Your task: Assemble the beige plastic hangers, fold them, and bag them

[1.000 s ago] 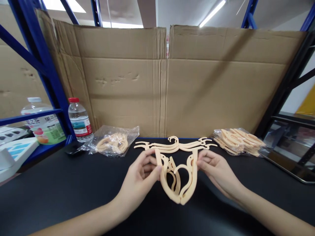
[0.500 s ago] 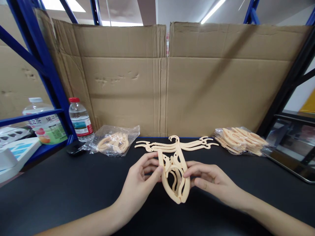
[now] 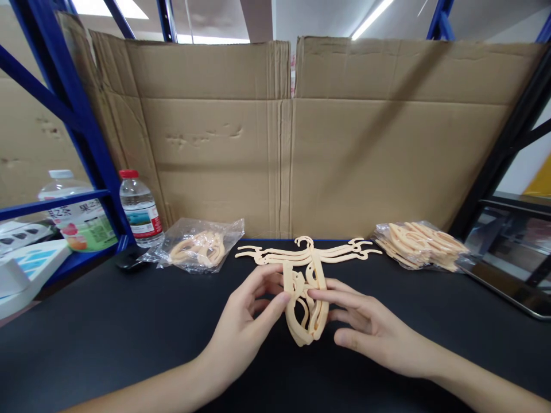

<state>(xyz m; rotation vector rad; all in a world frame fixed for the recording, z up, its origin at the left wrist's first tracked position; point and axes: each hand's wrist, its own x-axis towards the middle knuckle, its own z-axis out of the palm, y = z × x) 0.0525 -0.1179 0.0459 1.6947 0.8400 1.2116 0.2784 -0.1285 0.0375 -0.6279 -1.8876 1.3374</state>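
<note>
A beige plastic folding hanger [image 3: 319,327], its arms folded down, stands over the black table in front of me. My left hand [image 3: 252,312] grips its left arm between thumb and fingers. On the other side, my right hand [image 3: 365,324] has its index finger across the front of the right arm and other fingers at its outer edge. The right thumb is spread clear of the hanger. Just behind lie several unfolded beige hangers [image 3: 338,252], overlapping, with a hook pointing to the back. The held hanger's upper part overlaps them in view.
A clear plastic bag [image 3: 202,246] with beige hangers lies back left, beside a red-capped water bottle [image 3: 140,212] and a dark object [image 3: 130,259]. Another bag of folded hangers [image 3: 424,245] is back right, near a dark glossy panel [image 3: 512,269]. Cardboard [image 3: 215,143] walls the back.
The hanger's two arms have come closer together and it has turned slightly. My right index finger has slid left over its front, and the right thumb has moved off it.
</note>
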